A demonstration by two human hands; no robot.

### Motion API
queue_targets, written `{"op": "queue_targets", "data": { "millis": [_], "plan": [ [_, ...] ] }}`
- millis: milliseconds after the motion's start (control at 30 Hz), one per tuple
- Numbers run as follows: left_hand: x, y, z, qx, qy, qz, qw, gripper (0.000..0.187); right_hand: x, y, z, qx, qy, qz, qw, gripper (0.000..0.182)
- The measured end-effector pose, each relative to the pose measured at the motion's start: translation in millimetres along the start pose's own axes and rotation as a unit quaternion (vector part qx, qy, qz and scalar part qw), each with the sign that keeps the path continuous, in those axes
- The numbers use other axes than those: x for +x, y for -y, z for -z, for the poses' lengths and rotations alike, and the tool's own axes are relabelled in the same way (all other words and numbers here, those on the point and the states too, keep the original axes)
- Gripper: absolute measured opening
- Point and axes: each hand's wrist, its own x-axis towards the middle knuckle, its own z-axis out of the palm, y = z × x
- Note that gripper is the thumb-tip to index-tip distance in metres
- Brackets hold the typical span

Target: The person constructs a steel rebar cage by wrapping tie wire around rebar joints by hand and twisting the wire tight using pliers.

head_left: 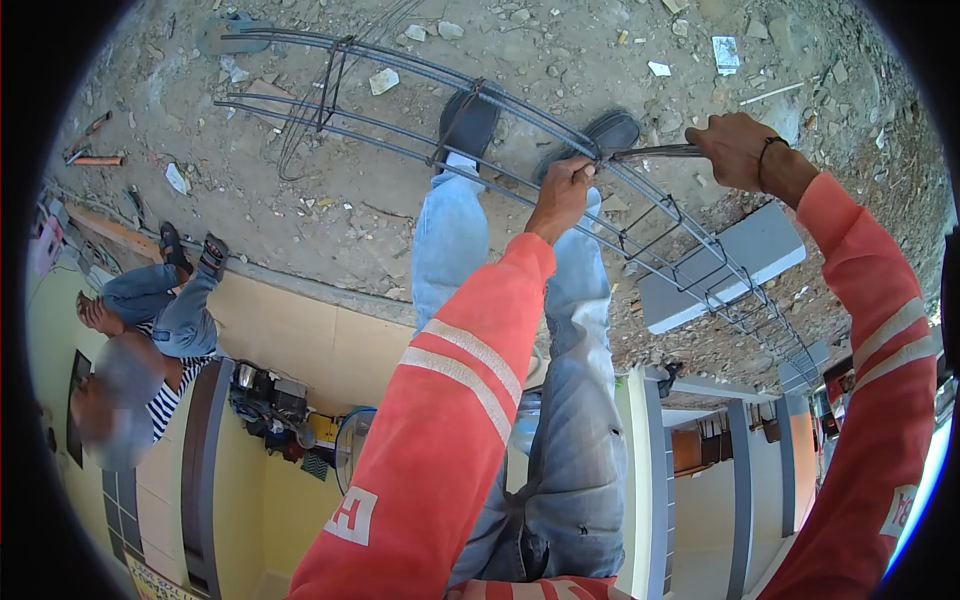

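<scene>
A long rebar cage with square stirrups runs across in front of me, over my shoes. My left hand is closed at a joint between a stirrup and the bars, its fingers pinched against the steel. Any tie wire there is too small to make out. To the right, my right hand is wrapped around the handles of dark metal pincers. Their tip meets the same joint, just beside my left fingertips.
A grey block lies under the cage at right. Loose thin wire lies on the rubble-strewn dirt. At left a person sits on a ledge, near tools. A motorcycle stands behind.
</scene>
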Motion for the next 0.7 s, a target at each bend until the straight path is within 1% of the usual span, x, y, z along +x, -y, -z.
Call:
{"op": "queue_targets", "data": {
  "millis": [33,67,100,133,167,200,233,267,300,333,367,400,433,467,500,533,567,600,633,667,700],
  "plan": [
    [1.3,1.1,0.8,0.001,0.001,-0.002,1.000,0.022,-5.0,3.2,5.0,0.036,-0.015,0.019,0.999,0.025],
    [2.5,2.1,1.5,0.013,0.013,0.003,1.000,0.022,-6.4,2.7,7.5,0.038,-0.015,0.015,0.999,0.025],
    [4.6,0.9,1.3,0.024,0.024,0.007,0.999,0.021,-6.6,1.5,12.2,0.166,0.069,0.012,0.984,0.030],
    [5.2,-0.3,0.6,0.025,0.026,0.005,0.999,0.021,-6.4,0.9,17.6,0.290,0.151,0.010,0.945,0.037],
    [5.7,-1.7,0.7,0.014,0.041,0.024,0.999,0.021,-6.4,-1.4,24.8,0.293,0.148,0.008,0.945,0.037],
    [6.4,-5.7,2.1,0.004,0.053,0.043,0.998,0.021,-5.6,-2.1,41.1,0.402,0.231,-0.052,0.884,0.041],
    [3.6,-9.4,0.1,0.007,0.053,0.042,0.998,0.021,-4.9,-3.7,49.6,0.501,0.310,-0.109,0.801,0.046],
    [-0.5,-13.6,-6.4,0.102,-0.017,-0.006,0.995,0.022,1.4,-8.1,45.6,0.518,0.330,-0.117,0.781,0.048],
    [-4.4,-22.0,-13.5,0.196,-0.088,-0.057,0.975,0.023,1.4,-7.9,43.3,0.521,0.325,-0.118,0.780,0.048],
    [-13.1,-32.3,-22.9,0.199,-0.085,-0.060,0.974,0.023,2.0,-6.9,41.6,0.499,0.325,-0.121,0.794,0.048],
    [-23.1,-42.9,-35.1,0.285,-0.217,-0.105,0.928,0.028,2.1,-6.7,40.1,0.478,0.323,-0.124,0.807,0.048],
    [-29.9,-54.4,-44.1,0.362,-0.343,-0.148,0.854,0.032,-2.2,-2.8,38.6,0.443,0.302,-0.125,0.835,0.049],
    [-34.1,-66.1,-49.4,0.363,-0.342,-0.151,0.853,0.032,-5.7,4.7,37.4,0.446,0.299,-0.126,0.834,0.049],
    [-36.8,-77.6,-54.1,0.138,-0.235,0.058,0.960,0.039,-9.0,13.8,35.6,0.247,0.185,-0.102,0.946,0.042],
    [-38.9,-82.3,-59.1,-0.101,-0.100,0.263,0.954,0.048,-13.6,23.9,29.0,0.035,0.061,-0.073,0.995,0.037],
    [-33.6,-77.7,-64.6,-0.340,-0.061,0.321,0.882,0.061,-16.8,35.2,15.4,-0.020,0.032,-0.118,0.992,0.040],
    [-24.5,-73.6,-70.9,-0.335,-0.059,0.321,0.884,0.061,-21.0,38.5,4.7,-0.016,0.029,-0.120,0.992,0.040],
    [-14.0,-74.5,-75.8,-0.467,-0.051,0.318,0.823,0.065,-26.0,38.4,-6.2,-0.114,-0.155,-0.112,0.975,0.038],
    [-0.3,-72.7,-81.5,-0.589,-0.040,0.307,0.746,0.069,-30.3,37.3,-10.2,-0.210,-0.333,-0.101,0.914,0.037],
    [11.9,-69.5,-85.7,-0.604,-0.043,0.295,0.740,0.057,-33.4,36.2,-14.1,-0.200,-0.329,-0.095,0.918,0.036],
    [22.3,-65.8,-92.1,-0.601,-0.044,0.294,0.742,0.057,-35.3,35.4,-19.3,-0.198,-0.331,-0.096,0.917,0.036]
  ]
}}
